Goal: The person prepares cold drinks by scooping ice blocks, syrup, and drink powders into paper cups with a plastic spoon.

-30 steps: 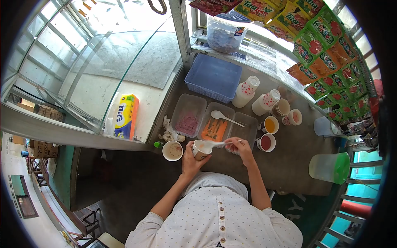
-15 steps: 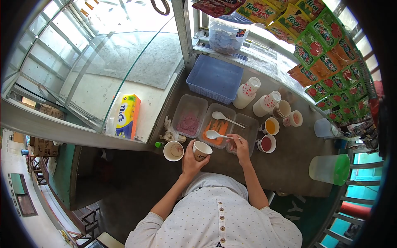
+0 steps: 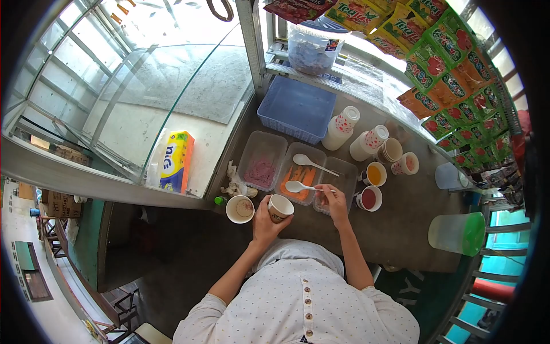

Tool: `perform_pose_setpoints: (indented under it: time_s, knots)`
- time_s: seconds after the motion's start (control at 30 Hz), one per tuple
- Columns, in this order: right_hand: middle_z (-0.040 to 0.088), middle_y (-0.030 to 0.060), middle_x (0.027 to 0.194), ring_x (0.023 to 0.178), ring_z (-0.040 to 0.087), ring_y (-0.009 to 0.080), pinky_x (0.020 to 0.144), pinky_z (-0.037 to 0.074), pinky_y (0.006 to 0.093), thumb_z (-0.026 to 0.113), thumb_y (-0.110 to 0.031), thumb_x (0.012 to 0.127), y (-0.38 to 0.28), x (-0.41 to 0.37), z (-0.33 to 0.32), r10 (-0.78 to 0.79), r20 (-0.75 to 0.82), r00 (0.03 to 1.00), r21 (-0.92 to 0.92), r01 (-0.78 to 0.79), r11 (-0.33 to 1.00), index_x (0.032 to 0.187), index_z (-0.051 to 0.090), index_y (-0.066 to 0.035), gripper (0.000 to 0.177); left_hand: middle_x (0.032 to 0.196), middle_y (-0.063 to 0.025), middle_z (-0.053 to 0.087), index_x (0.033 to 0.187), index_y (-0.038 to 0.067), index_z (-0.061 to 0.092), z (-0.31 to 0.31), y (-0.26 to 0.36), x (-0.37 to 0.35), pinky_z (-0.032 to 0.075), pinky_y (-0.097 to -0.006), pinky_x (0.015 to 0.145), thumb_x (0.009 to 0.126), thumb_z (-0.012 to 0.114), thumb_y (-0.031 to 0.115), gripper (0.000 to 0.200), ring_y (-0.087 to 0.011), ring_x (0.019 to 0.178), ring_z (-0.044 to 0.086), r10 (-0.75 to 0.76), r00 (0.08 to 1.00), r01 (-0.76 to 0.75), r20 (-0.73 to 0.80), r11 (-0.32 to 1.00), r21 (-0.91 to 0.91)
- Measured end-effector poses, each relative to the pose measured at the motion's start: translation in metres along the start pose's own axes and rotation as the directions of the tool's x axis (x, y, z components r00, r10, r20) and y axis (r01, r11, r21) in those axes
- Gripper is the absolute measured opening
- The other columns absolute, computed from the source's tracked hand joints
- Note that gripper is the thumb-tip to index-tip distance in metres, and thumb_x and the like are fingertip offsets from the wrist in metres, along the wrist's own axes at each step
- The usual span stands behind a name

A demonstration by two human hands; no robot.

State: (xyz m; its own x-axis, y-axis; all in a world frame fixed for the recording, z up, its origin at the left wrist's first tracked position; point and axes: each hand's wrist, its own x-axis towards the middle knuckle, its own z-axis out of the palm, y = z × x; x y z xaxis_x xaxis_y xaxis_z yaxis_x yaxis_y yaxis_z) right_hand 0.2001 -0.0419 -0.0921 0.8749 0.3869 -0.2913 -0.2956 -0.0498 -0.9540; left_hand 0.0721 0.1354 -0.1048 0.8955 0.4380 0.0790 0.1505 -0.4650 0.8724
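My left hand (image 3: 267,226) is wrapped round a paper cup (image 3: 281,208), its mouth tilted up toward me. Between the fingers of my right hand (image 3: 334,202) is the handle of a white spoon (image 3: 297,187). The spoon's bowl hangs over a clear plastic tub (image 3: 283,194) of orange strips. A second white spoon (image 3: 312,163) rests across that tub. Left of my left hand stands another paper cup (image 3: 240,209) with reddish marks inside. A tub of purple-pink shreds (image 3: 260,172) sits to the left, and a clear tub (image 3: 342,170) lies behind my right hand.
At right stand cups of orange (image 3: 376,174) and red liquid (image 3: 368,198), and stacked paper cups (image 3: 342,128). A blue basket (image 3: 298,106) is at the back. A green-lidded container (image 3: 455,234) stands right. Drink sachets (image 3: 447,86) hang upper right; a tissue pack (image 3: 177,160) lies left.
My right hand and its spoon have shifted very slightly, staying above the tubs. My left hand keeps its hold on the cup in nearly the same place.
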Motion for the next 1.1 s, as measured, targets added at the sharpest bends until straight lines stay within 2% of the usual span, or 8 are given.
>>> perform_pose_setpoints:
  time_s: [0.13, 0.33, 0.43, 0.5, 0.63, 0.7, 0.83, 1.1]
  knots:
    - [0.062, 0.0018, 0.079, 0.060, 0.047, 0.0030, 0.055, 0.038, 0.0166, 0.045, -0.026, 0.096, 0.012, 0.002, 0.004, -0.007, 0.111, 0.994, -0.062, 0.014, 0.998, 0.103, 0.064, -0.001, 0.032, 0.105, -0.0174, 0.056, 0.121, -0.001, 0.043, 0.001, -0.004, -0.001, 0.047, -0.0392, 0.081, 0.064, 0.080, 0.027, 0.074, -0.0314, 0.097, 0.058, 0.040, 0.999, -0.040, -0.015, 0.999, 0.027]
    - [0.063, 0.0031, 0.080, 0.061, 0.048, 0.0037, 0.057, 0.039, 0.0171, 0.046, -0.027, 0.096, -0.007, -0.005, 0.000, 0.031, 0.027, 0.999, 0.080, -0.033, 0.996, 0.103, 0.064, 0.000, 0.033, 0.105, -0.0177, 0.055, 0.123, -0.001, 0.042, 0.002, -0.005, -0.001, 0.046, -0.0399, 0.082, 0.064, 0.080, 0.028, 0.076, -0.0320, 0.096, 0.057, 0.041, 0.999, -0.040, -0.031, 0.999, 0.031]
    - [0.064, 0.0026, 0.080, 0.061, 0.047, 0.0034, 0.057, 0.038, 0.0180, 0.047, -0.024, 0.095, -0.018, -0.011, -0.005, 0.060, 0.093, 0.994, 0.137, -0.072, 0.988, 0.100, 0.065, 0.000, 0.031, 0.105, -0.0177, 0.055, 0.123, -0.001, 0.041, 0.001, -0.002, -0.002, 0.046, -0.0401, 0.081, 0.064, 0.081, 0.029, 0.077, -0.0322, 0.096, 0.057, 0.049, 0.999, -0.048, -0.023, 0.998, 0.041]
    - [0.063, 0.0026, 0.080, 0.062, 0.046, 0.0037, 0.058, 0.038, 0.0182, 0.048, -0.023, 0.095, -0.023, -0.013, -0.008, 0.009, 0.397, 0.918, -0.005, -0.008, 1.000, 0.101, 0.065, -0.001, 0.029, 0.105, -0.0176, 0.055, 0.123, -0.001, 0.041, 0.001, -0.001, -0.001, 0.046, -0.0403, 0.081, 0.063, 0.081, 0.030, 0.078, -0.0322, 0.096, 0.057, 0.055, 0.998, -0.054, -0.019, 0.997, 0.050]
    - [0.063, 0.0017, 0.080, 0.062, 0.046, 0.0035, 0.057, 0.037, 0.0182, 0.048, -0.023, 0.095, -0.014, -0.009, -0.001, 0.010, 0.245, 0.970, 0.119, -0.041, 0.992, 0.100, 0.066, -0.001, 0.029, 0.105, -0.0178, 0.056, 0.123, 0.000, 0.041, 0.000, 0.003, 0.001, 0.046, -0.0407, 0.080, 0.063, 0.082, 0.032, 0.080, -0.0322, 0.096, 0.058, 0.068, 0.997, -0.066, -0.031, 0.996, 0.059]
    - [0.063, 0.0007, 0.080, 0.061, 0.045, 0.0031, 0.056, 0.036, 0.0177, 0.047, -0.023, 0.095, -0.003, -0.001, -0.001, -0.021, 0.066, 0.998, 0.082, 0.016, 0.996, 0.100, 0.065, -0.001, 0.029, 0.105, -0.0180, 0.056, 0.123, 0.000, 0.041, 0.000, 0.003, 0.000, 0.046, -0.0408, 0.080, 0.063, 0.083, 0.031, 0.080, -0.0324, 0.096, 0.058, 0.070, 0.997, -0.067, -0.032, 0.996, 0.064]
    - [0.063, 0.0017, 0.080, 0.060, 0.046, 0.0031, 0.057, 0.038, 0.0175, 0.045, -0.025, 0.096, 0.014, 0.004, 0.003, 0.005, 0.082, 0.997, -0.044, -0.001, 0.999, 0.103, 0.064, 0.000, 0.031, 0.109, -0.0183, 0.055, 0.124, -0.001, 0.040, 0.000, 0.002, 0.000, 0.047, -0.0384, 0.084, 0.062, 0.083, 0.025, 0.079, -0.0309, 0.101, 0.058, 0.040, 0.999, -0.039, -0.015, 0.998, 0.043]
    - [0.062, 0.0014, 0.079, 0.063, 0.048, 0.0041, 0.058, 0.039, 0.0181, 0.048, -0.026, 0.094, -0.010, -0.005, -0.004, 0.070, 0.052, 0.996, 0.118, -0.075, 0.990, 0.100, 0.065, -0.001, 0.031, 0.108, -0.0162, 0.049, 0.123, -0.001, 0.040, 0.000, 0.005, 0.001, 0.044, -0.0380, 0.085, 0.062, 0.083, 0.023, 0.078, -0.0302, 0.101, 0.053, 0.065, 0.997, -0.061, -0.044, 0.995, 0.075]
